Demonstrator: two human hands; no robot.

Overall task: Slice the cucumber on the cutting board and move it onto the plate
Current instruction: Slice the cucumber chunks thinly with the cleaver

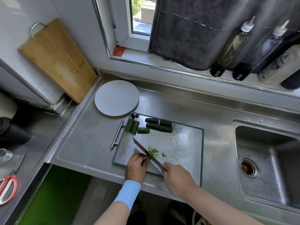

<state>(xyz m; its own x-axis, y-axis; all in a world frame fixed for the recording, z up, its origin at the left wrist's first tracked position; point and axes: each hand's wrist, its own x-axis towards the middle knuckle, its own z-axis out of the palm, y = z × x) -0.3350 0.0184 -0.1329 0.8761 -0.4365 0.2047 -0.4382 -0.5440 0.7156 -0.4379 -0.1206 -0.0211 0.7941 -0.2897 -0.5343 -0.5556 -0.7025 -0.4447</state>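
The board (186, 143) is a flat rectangle of dimpled, shiny steel with a thin teal rim and a round bar handle (117, 134) on its left edge. It lies on the brushed steel table (90, 143). At its far edge lie the uncut cucumber pieces (159, 125), dark green and bumpy-skinned: two long halves side by side, a shorter chunk just in front of them, two stubby lengths near the handle, and two small end caps at the corner. Nearer the person, a few thin half-moon slices (153, 151) with pale, wet flesh and a dark rind lie loose on the board, just right of the knife (146, 151).

The right hand (177, 179) has its grip closed round the knife's handle; the narrow, grey, pointed blade slants up and to the left over the board. The left hand (137, 166), with a pale blue sleeve (128, 192) at the wrist, rests on the board with knuckles curled against the blade's side; I cannot tell what its grip holds.

The plate (116, 98), round, matte and pale grey, sits bare on the table just beyond the board's far left corner. A deep steel sink (267, 159) with a round drain lies to the right.
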